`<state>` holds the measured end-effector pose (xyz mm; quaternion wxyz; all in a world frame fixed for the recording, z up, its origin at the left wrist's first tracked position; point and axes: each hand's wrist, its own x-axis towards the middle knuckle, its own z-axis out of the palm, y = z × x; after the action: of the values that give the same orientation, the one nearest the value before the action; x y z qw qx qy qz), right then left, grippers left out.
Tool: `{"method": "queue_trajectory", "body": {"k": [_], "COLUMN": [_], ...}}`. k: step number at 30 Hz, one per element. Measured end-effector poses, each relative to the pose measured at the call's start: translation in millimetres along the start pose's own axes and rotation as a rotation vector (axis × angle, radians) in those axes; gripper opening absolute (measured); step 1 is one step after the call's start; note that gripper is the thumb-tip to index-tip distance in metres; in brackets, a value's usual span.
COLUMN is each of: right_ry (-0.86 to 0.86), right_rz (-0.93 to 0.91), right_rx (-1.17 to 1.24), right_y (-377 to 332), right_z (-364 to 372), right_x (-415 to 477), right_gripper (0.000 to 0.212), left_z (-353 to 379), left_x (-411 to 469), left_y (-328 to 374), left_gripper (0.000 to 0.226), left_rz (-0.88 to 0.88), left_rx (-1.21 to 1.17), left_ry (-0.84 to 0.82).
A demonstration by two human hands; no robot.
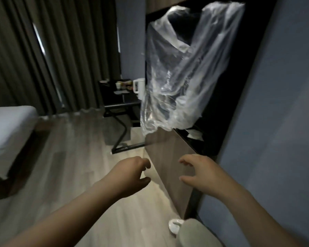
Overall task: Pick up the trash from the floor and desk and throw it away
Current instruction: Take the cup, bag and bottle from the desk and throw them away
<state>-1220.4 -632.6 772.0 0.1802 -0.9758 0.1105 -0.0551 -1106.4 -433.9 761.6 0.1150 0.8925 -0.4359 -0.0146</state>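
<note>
Both arms reach forward over the pale wooden floor (82, 157). The left hand (134, 172) has its fingers loosely curled and its thumb apart from them, and it holds nothing. The right hand (198, 172) is spread, fingers slightly bent, and is just as empty. Above them and well apart, a large clear plastic bag (185, 68) billows in front of a dark recess (221, 104) in the wall; neither hand touches it, and what holds it up cannot be told. On the ledge at the foot of that recess lies a crumpled white paper (195, 134), just behind the top edge of a wood-grain panel (168, 157). A small white scrap (175, 227) lies on the floor near the foot of the panel, below the right forearm. Farther off, a black worktop (121, 104) carries a white kettle (138, 86) and some small blurred items. A bed (7, 125) with white sheets stands at the left, with dark curtains (52, 50) behind it.
</note>
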Motion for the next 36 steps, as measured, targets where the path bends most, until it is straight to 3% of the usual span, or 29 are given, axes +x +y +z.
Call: {"method": "queue_trajectory", "body": {"k": [7, 13, 25, 36], "right_ry": [0.081, 0.161, 0.155, 0.186], "right_rz": [-0.213, -0.387, -0.489, -0.471], "right_rx": [0.041, 0.031, -0.002, -0.012], "right_y": [-36, -58, -95, -183], "right_z": [-23, -59, -39, -5], "right_x": [137, 255, 441, 639], "right_gripper": [0.04, 0.047, 0.047, 0.048], "left_z": [-66, -117, -147, -192], "left_x": [45, 107, 213, 311], "left_y": [-82, -133, -259, -448], "left_gripper": [0.036, 0.045, 0.046, 0.047], "left_rz": [-0.174, -0.274, -0.368, -0.336], "left_rx": [0.036, 0.082, 0.087, 0.049], "left_ry": [0.206, 0.387, 0.434, 0.479]}}
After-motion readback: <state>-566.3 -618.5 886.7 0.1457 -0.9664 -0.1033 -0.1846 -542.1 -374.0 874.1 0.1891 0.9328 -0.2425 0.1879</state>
